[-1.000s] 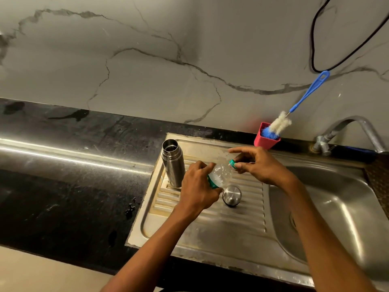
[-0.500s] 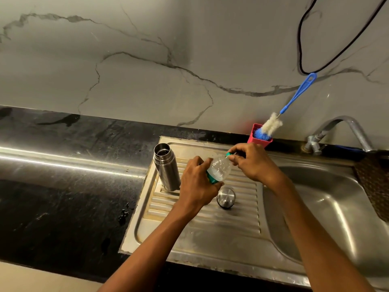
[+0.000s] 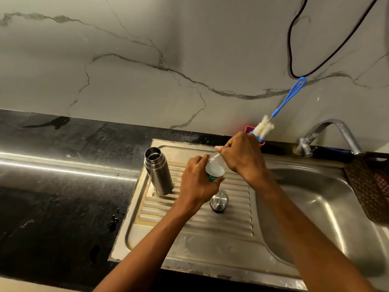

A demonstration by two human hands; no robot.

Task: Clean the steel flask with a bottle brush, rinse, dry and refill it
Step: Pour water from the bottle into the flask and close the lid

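Note:
The steel flask (image 3: 158,171) stands upright and uncapped on the ribbed drainboard (image 3: 235,209). Its steel lid (image 3: 219,201) lies on the ribs to the right. My left hand (image 3: 197,186) grips a small clear plastic bottle (image 3: 215,168) with a green label, tilted, just right of the flask. My right hand (image 3: 242,157) is curled over the bottle's neck, hiding the cap. The blue-handled bottle brush (image 3: 280,108) with white bristles leans in a red holder (image 3: 249,130) against the wall behind my right hand.
The steel sink basin (image 3: 315,211) lies to the right, with a tap (image 3: 336,131) at its back. A dark woven cloth (image 3: 370,186) hangs over the right rim. Black wet counter (image 3: 59,186) stretches left. A black cable (image 3: 294,49) hangs on the marble wall.
My right hand has closed over the bottle's top, covering the green cap that showed before. The bottle has tipped more upright. The flask and lid have stayed put.

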